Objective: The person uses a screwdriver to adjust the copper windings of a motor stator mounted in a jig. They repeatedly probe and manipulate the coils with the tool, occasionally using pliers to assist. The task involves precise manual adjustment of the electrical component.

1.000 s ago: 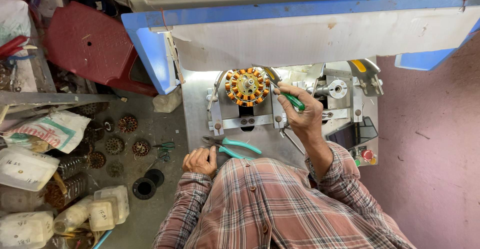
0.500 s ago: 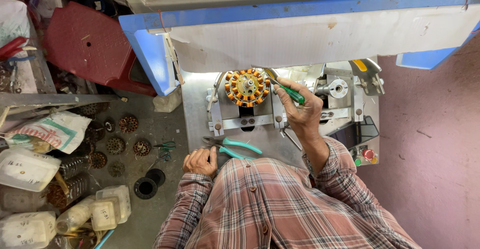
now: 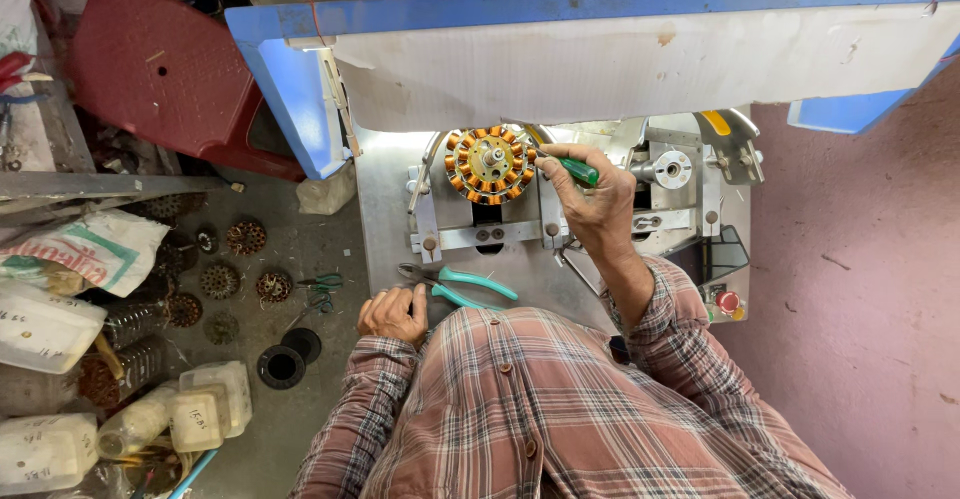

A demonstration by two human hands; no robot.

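R hand (image 3: 590,199) gripping green screwdriver (image 3: 577,169), tip at wound stator (image 3: 489,165) | L hand (image 3: 393,314) curled, resting at worktop (image 3: 385,219) edge beside pliers (image 3: 462,284)

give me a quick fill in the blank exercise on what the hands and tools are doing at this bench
1. The right hand holds a screwdriver whose handle is ____ in colour.
2. The round stator with copper windings sits on the metal machine plate, to the ____ of the right hand in the picture.
3. The left hand rests at the plate's near edge beside a pair of ____ with teal grips.

Missing words: green; left; pliers
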